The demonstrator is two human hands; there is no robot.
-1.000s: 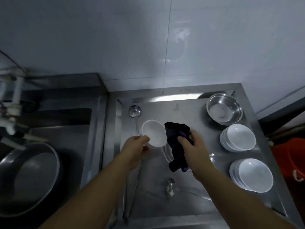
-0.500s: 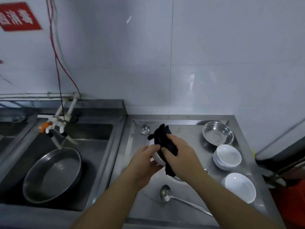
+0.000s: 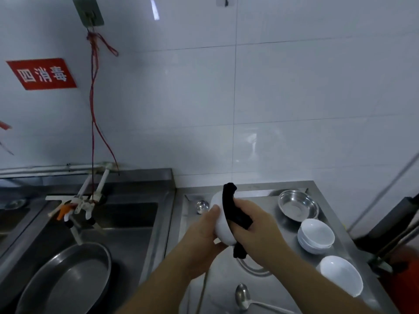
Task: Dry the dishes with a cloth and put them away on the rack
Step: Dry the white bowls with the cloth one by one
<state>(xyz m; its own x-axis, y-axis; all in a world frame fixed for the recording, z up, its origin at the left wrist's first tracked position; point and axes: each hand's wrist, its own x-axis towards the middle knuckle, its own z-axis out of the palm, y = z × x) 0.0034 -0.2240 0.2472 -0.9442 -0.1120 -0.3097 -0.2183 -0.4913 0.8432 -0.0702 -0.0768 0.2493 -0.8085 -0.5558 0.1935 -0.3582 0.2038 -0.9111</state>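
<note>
My left hand [image 3: 205, 232] grips a small white bowl [image 3: 221, 223], tilted on its side above the steel counter [image 3: 256, 193]. My right hand [image 3: 254, 230] holds a dark cloth [image 3: 233, 214] pressed over the bowl's rim and inside; one end of the cloth sticks up, the other hangs below my palm. The bowl's inside is hidden by the cloth and my fingers.
To the right stand a steel bowl [image 3: 298, 207] and two stacks of white bowls [image 3: 316, 234] [image 3: 340, 277]. A ladle [image 3: 243, 298] lies at the front, another ladle [image 3: 202, 206] behind my left hand. A sink with a steel basin [image 3: 65, 277] and tap [image 3: 77, 209] is on the left.
I lifted the bowl off the counter and brought the cloth onto it; the cloth now wraps the rim. My head tilted up, showing more wall.
</note>
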